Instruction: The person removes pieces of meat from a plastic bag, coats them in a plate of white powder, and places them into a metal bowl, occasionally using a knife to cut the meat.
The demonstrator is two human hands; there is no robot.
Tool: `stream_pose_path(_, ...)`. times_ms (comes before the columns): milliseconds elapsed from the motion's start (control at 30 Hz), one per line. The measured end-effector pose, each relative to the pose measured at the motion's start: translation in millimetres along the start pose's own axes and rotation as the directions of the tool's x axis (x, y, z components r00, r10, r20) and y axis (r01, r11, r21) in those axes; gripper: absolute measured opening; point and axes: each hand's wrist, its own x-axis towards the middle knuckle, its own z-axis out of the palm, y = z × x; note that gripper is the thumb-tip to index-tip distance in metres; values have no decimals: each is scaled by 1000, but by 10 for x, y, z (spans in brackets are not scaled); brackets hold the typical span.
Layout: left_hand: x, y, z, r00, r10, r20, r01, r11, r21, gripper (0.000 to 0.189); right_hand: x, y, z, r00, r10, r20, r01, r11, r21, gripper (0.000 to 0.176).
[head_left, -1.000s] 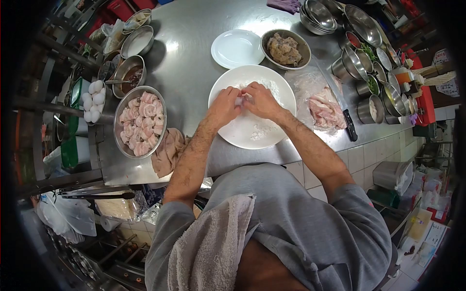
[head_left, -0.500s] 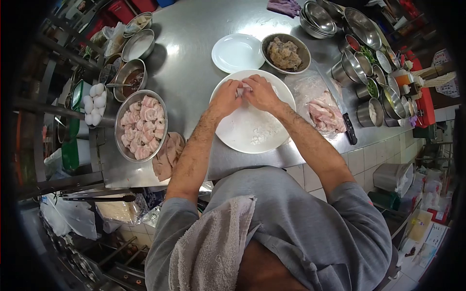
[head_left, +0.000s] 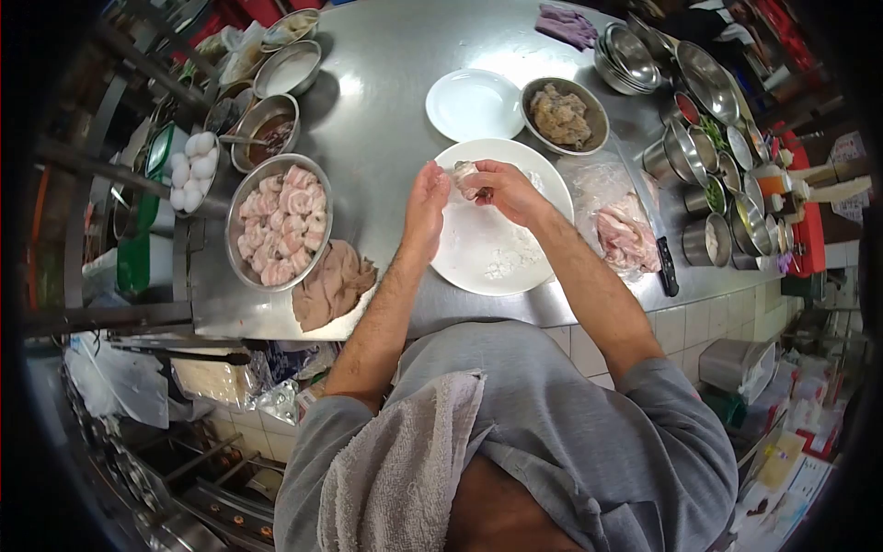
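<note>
A small pale roll of meat point(head_left: 465, 175) is pinched in the fingers of my right hand point(head_left: 506, 190), above a large white plate point(head_left: 478, 262) dusted with white powder. My left hand point(head_left: 426, 207) is held upright just left of the roll, its fingers stretched out and not gripping anything. Beyond the large plate lie a smaller white plate point(head_left: 474, 106) and a metal bowl of lumpy minced filling point(head_left: 559, 118). To the left, a metal bowl point(head_left: 233, 253) holds many rolled slices of pale pink meat point(head_left: 283, 221).
A brown cloth point(head_left: 336, 285) lies by the table's near edge. At right, raw meat slices point(head_left: 628, 237) rest on a plastic bag beside a black-handled knife point(head_left: 667, 267). Metal containers point(head_left: 708, 241) crowd the right side; eggs point(head_left: 193, 170) and a sauce bowl point(head_left: 269, 138) stand left.
My hands, together over the plate before, have parted. The left has opened and turned its palm inward, while the right keeps the meat roll. The whole view has shifted slightly.
</note>
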Motion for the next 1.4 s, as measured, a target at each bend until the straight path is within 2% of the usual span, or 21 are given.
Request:
stream_pose_path(33,-47,-5,-7,1000,5,-18,-5,1000,-4,50,-60,1,73,1000,6,16,-6,1000,-7,27)
stream_pose_path(100,-137,20,-3,993,-35,115,73,933,-352,53,-132,19,206,997,35,73,-43,992,115,26)
stream_pose_path(167,-245,67,36,996,-18,90,55,906,-420,51,-157,45,336,994,56,96,-61,996,59,23)
stream_pose_path(267,-352,92,7,998,-26,50,52,765,-642,44,-256,51,657,992,-126,-8,111,902,-418,36)
stream_pose_path(300,-380,111,-27,1000,-18,24,29,766,-643,44,-329,3,778,993,-120,18,116,900,-420,36)
stream_pose_path(367,-447,195,-87,993,-105,44,102,658,-746,38,-421,-53,932,945,-328,15,163,430,-888,45)
stream_pose_path(400,-476,276,-120,992,-121,30,100,634,-766,33,-415,-45,932,948,-316,37,217,559,-800,47)
stream_pose_path(500,-529,438,-437,989,-149,5,96,609,-787,34,-478,-100,928,889,-455,51,348,599,-721,47)
stream_pose_path(533,-551,523,-624,996,-60,63,86,599,-796,30,-575,-206,965,894,-447,31,336,624,-706,42)
stream_pose_path(600,-612,760,-949,995,50,-87,-92,805,-586,30,-649,-232,859,907,-421,23,332,680,-654,40)
stream_pose_path(700,-613,1054,-1523,925,159,-345,-162,987,19,35,-733,-133,595,925,-379,-34,300,780,-548,37)
stream_pose_path(800,-487,1244,-2133,849,292,-441,-52,876,480,40,-888,-72,410,936,-326,-133,227,847,-481,35)
stream_pose_path(833,-369,1230,-2430,852,293,-435,-54,874,483,40,-946,-60,361,941,-286,-181,173,866,-470,36)
stream_pose_path(900,-181,1219,-2824,839,401,-368,78,580,811,46,-1021,-18,258,933,-284,-221,163,881,-444,35)
stream_pose_path(933,-141,1205,-2867,845,399,-357,72,576,814,46,-1060,-2,204,926,-275,-257,149,895,-420,36)
stream_pose_path(1000,-62,1185,-2877,738,624,-257,171,196,966,50,-1140,12,174,897,-297,-327,163,910,-380,37)
stream_pose_path(1067,-39,1126,-2867,792,564,-233,246,54,968,46,-1217,16,60,842,-401,-360,221,866,-448,37)
stream_pose_path(1133,-42,1117,-2823,836,485,-255,340,-93,936,43,-1393,-29,-96,700,-563,-439,249,769,-588,37)
stream_pose_path(1300,-120,1207,-2573,843,479,-244,333,-109,937,42,-1948,-45,-673,457,-596,-661,339,803,-490,26)
stream_pose_path(1333,-188,1234,-2388,799,570,-191,276,-65,959,40,-2023,10,-786,416,-617,-668,364,786,-499,24)
stream_pose_path(1400,-240,1172,-2055,742,655,-144,215,-29,976,39,-2114,142,-977,419,-601,-681,265,798,-541,20)
